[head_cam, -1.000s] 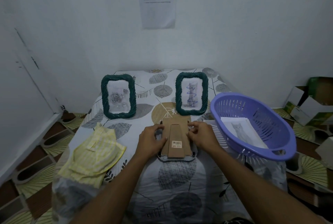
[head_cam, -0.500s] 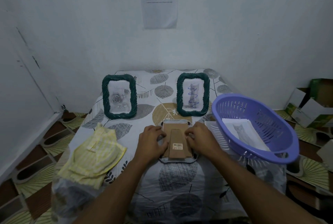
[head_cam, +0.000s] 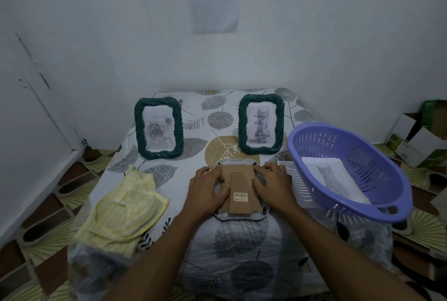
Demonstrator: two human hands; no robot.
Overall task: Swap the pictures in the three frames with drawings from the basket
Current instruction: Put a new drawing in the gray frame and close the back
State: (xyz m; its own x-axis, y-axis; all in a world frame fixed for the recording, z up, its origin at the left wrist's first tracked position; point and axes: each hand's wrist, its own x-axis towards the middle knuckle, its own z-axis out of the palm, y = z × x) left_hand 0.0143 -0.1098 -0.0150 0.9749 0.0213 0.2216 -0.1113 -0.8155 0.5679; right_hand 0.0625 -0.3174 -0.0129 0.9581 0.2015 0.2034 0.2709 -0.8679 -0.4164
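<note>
A third frame (head_cam: 239, 189) lies face down in the table's middle, its brown cardboard back and stand facing up. My left hand (head_cam: 205, 189) presses on its left side and my right hand (head_cam: 273, 184) on its right side, fingers on the backing. Two green twisted frames stand upright behind: the left frame (head_cam: 158, 128) shows a rose picture, the right frame (head_cam: 261, 124) a cat drawing with a blue scribble. A purple basket (head_cam: 350, 174) at the right holds a cat drawing (head_cam: 331, 179).
A folded yellow cloth (head_cam: 123, 211) lies at the table's left. A white sheet (head_cam: 286, 167) lies beside the basket. The table has a leaf-patterned cover (head_cam: 242, 240) and sits against a white wall. Cardboard boxes (head_cam: 420, 136) stand on the floor at the right.
Both hands slid a little down along the sides of the face-down frame's backing. The frame itself stayed in place.
</note>
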